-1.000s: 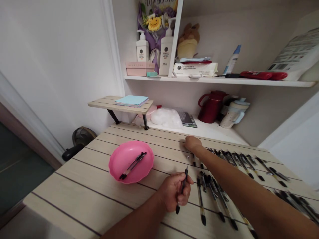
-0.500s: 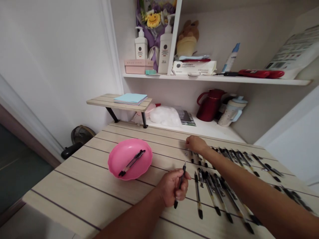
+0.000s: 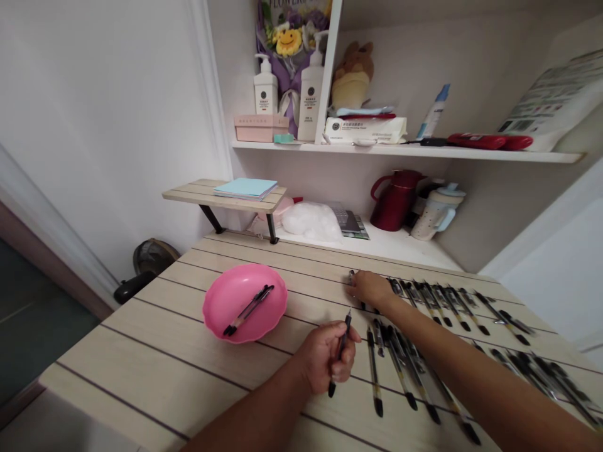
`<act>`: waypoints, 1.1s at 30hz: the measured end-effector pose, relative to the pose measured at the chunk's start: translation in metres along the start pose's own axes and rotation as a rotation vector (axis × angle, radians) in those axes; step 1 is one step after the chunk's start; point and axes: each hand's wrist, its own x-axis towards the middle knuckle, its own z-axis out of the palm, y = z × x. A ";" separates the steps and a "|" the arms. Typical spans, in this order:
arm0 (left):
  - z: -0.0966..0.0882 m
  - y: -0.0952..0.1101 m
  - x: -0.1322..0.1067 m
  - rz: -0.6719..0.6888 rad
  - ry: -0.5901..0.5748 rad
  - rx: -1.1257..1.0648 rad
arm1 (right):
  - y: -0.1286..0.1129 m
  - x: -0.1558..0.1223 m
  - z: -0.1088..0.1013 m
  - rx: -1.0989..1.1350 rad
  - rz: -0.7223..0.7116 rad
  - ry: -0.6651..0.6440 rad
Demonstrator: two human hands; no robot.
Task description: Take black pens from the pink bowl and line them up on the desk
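Note:
My left hand [image 3: 328, 356] is closed around a black gel pen [image 3: 343, 336], its bare tip pointing up and away. Over the far row of pens my right hand [image 3: 373, 290] reaches down, fingers bent together; a small dark piece [image 3: 352, 275] shows at the fingertips, too small to name. Part of that row is hidden under the hand and forearm. Nearer to me lies a row of black-and-clear pens [image 3: 374, 370], just right of my left hand. Two pens [image 3: 249, 309] rest side by side in the pink bowl [image 3: 215, 300] on the left.
More pens [image 3: 443, 301] cover the right side of the slatted table [image 3: 155, 358]. A small raised shelf [image 3: 188, 191] holds blue paper [image 3: 245, 186]. Behind stand a red jug [image 3: 396, 201] and a pale cup [image 3: 436, 213]. Bottles [image 3: 266, 88] line the upper shelf.
My right hand has come slightly lower and nearer to the pens, and a small dark piece now shows at its fingertips. My left hand keeps its hold on the pen almost in place.

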 end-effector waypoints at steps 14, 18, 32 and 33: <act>0.003 0.001 -0.002 0.021 0.016 -0.002 | 0.009 0.013 -0.012 0.055 -0.136 0.066; 0.003 0.001 -0.002 0.010 0.016 -0.005 | 0.007 0.015 -0.011 0.066 -0.184 0.066; 0.003 0.001 0.000 0.042 0.056 0.003 | 0.019 0.010 -0.015 0.243 -0.148 0.118; 0.003 0.000 0.000 0.057 0.067 0.012 | 0.018 0.005 -0.018 0.280 -0.157 0.115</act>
